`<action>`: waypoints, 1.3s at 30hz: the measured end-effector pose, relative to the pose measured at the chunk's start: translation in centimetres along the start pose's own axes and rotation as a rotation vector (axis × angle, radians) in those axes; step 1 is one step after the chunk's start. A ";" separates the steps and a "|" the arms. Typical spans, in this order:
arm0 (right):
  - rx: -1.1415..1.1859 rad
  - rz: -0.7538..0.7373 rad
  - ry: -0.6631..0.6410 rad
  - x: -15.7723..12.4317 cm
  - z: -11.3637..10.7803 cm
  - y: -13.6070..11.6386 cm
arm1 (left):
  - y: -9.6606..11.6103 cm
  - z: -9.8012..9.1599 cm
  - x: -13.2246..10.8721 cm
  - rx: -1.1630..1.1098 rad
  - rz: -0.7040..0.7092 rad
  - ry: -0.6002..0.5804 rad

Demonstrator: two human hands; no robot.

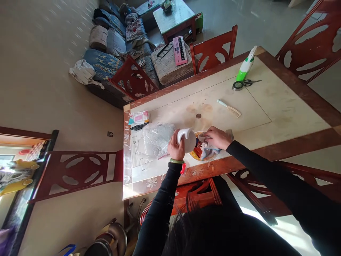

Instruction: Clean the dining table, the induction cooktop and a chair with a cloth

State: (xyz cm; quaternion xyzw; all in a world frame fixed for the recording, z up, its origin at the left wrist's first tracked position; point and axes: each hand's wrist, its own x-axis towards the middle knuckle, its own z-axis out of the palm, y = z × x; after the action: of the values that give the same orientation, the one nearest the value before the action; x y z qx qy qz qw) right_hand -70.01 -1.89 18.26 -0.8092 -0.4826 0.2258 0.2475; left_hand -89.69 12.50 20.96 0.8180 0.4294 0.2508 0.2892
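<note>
A living room holds a blue sofa (106, 49) heaped with cushions and clothes, a low green-topped table (173, 16), and a pink toy keyboard (179, 50) on a padded stool. Red wooden chairs (213, 49) stand around a long dining table (253, 103) with a pale top and a dark wooden border. A person sits at its near side. The left hand (177, 146) wraps its fingers (173, 142) closely around a white plastic jug (188, 141), which is held up above the tabletop, near the front edge. Its smooth, curved body looks light and stiff but possibly slippery, so the body or the curved handle seems the surest place to grip. The right hand (217, 138) is curled narrowly over a grey-blue cloth (210, 152), which looks soft and should bunch easily. The cloth sits on a round orange-rimmed plate (195, 149), which looks breakable and lies close to the border. A plastic bag (157, 140) and a math book (137, 149) crowd the left side, so the widest open room lies toward a comb (229, 108) and a small brown disc (198, 115). Farther off are scissors (250, 82), a tape roll (237, 85), and a green spray bottle (246, 69).
</note>
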 end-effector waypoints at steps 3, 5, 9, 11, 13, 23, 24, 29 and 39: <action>0.197 0.037 0.165 -0.1 0.0 -1.1 | -0.1 0.5 0.0 -0.069 -0.091 -0.006; 0.306 0.030 0.271 -0.3 0.5 -2.7 | -0.2 1.1 -0.1 -0.134 -0.138 -0.009; 0.380 -0.091 0.294 -1.2 3.7 -6.9 | -0.2 2.6 -0.6 -0.274 -0.160 -0.015; 0.352 -0.132 0.284 -1.4 5.4 -8.4 | -0.4 3.1 -0.9 -0.317 -0.150 -0.010; 0.316 -0.136 0.269 -1.2 6.3 -9.3 | -0.8 3.4 -1.1 -0.322 -0.147 -0.012; -0.193 -0.349 -0.168 -0.7 1.0 -6.6 | -0.2 -0.2 -0.1 -0.063 0.032 -0.089; -0.266 -0.317 -0.151 -0.7 -0.2 -5.8 | 0.0 -0.7 0.1 -0.057 0.033 -0.075; 0.002 -0.263 0.021 0.1 -6.4 -0.8 | -0.2 -2.5 1.1 -0.183 -0.048 0.013; 0.509 -0.014 0.336 1.5 -4.5 -2.9 | -2.1 0.9 -0.7 -0.579 -0.223 -0.029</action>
State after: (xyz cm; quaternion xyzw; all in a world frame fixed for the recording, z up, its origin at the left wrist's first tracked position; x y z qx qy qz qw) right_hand -68.59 -0.23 23.35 -0.7439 -0.3683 0.2008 0.5203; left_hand -90.64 12.61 18.75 0.6531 0.4229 0.3178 0.5419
